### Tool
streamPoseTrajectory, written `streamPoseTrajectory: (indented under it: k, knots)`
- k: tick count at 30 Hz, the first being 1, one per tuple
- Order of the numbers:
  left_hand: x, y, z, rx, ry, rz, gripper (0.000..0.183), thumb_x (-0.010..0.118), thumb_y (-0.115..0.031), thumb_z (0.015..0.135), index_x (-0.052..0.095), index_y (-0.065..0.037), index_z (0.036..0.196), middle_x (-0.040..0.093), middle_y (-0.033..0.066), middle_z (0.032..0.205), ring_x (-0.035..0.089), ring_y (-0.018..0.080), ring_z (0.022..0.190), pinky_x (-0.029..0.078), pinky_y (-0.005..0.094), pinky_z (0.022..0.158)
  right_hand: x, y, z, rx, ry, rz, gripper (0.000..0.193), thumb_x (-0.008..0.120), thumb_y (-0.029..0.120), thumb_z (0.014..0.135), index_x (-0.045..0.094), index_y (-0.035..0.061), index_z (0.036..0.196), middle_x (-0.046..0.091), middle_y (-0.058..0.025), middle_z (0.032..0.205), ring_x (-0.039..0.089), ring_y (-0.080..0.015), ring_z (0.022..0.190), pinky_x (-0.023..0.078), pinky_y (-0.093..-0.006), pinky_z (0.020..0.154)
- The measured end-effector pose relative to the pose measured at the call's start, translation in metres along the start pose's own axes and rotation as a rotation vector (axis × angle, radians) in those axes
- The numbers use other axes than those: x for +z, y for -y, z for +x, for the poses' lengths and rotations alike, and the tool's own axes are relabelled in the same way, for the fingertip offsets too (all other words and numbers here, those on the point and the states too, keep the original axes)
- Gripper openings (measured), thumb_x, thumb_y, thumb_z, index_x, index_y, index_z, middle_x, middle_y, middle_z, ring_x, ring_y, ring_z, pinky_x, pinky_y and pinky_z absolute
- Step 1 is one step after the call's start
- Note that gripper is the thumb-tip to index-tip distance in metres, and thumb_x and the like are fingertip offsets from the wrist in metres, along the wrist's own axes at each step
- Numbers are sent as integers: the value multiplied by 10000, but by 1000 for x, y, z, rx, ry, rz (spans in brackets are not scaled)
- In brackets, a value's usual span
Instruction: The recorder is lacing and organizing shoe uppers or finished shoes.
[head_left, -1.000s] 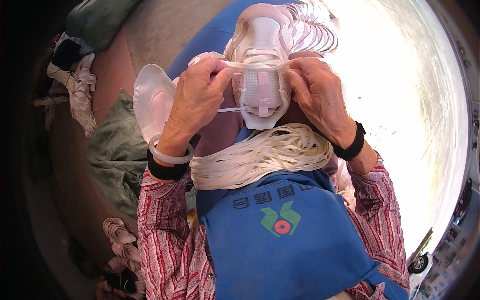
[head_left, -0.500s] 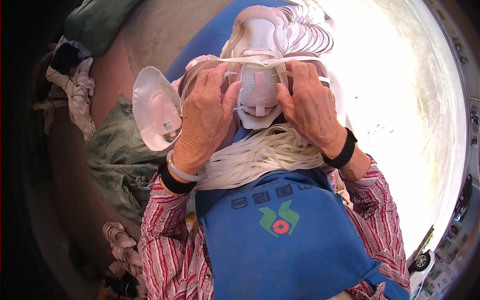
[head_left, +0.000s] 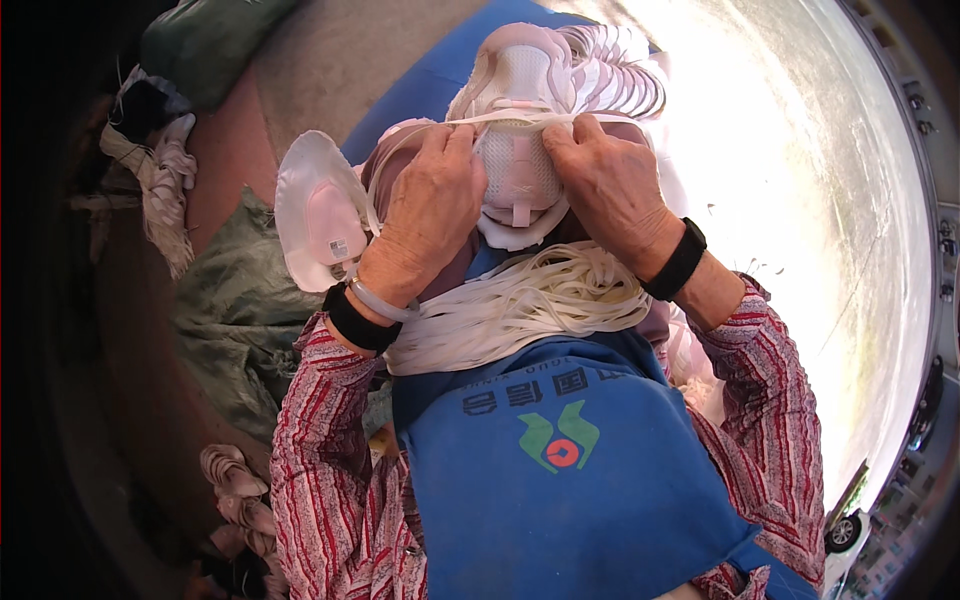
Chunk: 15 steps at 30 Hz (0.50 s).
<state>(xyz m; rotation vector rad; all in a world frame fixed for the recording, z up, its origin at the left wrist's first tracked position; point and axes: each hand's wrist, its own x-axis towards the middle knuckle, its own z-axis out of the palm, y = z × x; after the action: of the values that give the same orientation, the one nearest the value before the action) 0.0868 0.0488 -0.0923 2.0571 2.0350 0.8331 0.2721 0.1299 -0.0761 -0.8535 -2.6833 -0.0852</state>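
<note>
A white and pink shoe upper [head_left: 525, 75] lies over my lap, toe pointing away, its mesh tongue [head_left: 518, 165] between my hands. A flat cream shoelace [head_left: 500, 117] crosses it from side to side. On the left, my left hand [head_left: 435, 195] is closed, fingers curled at the lace and the upper's edge. My right hand [head_left: 610, 185] is closed in the same way opposite, thumb tucked against the index finger. Both sets of fingertips are partly hidden. Nearer me, a thick bundle of loose cream laces [head_left: 530, 305] rests across my lap.
Several more uppers are stacked [head_left: 615, 70] beyond my right hand. A white and pink shoe piece [head_left: 320, 215] hangs left of my left hand. A blue apron [head_left: 570, 510] covers my lap. Green sacking [head_left: 240, 320] and piled shoe pieces [head_left: 240, 490] lie on the left.
My fingers, more spread before, have closed at both sides of the upper. My right hand has turned inward, nearer the tongue. The upper has shifted slightly toward me.
</note>
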Motion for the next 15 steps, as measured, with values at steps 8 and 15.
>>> streamPoseTrajectory:
  k: [8, 15]
  knots:
    - [3, -8, -2, -69, -53, -43, 340, 589, -75, 883, 568, 38, 1203, 591, 254, 1151, 584, 431, 1078, 479, 473, 920, -7, 4, 9, -183, -115, 47, 100, 632, 56, 825, 614, 19, 916, 530, -121, 967, 644, -252, 803, 515, -359, 600]
    - [0, -4, -2, -151, -144, -236, 294, 610, -71, 894, 586, 46, 1163, 645, 234, 1024, 624, 388, 964, 486, 439, 884, 4, 19, -3, 48, 65, 746, 53, 616, 36, 912, 608, 22, 963, 536, -150, 877, 580, -324, 748, 491, -397, 656]
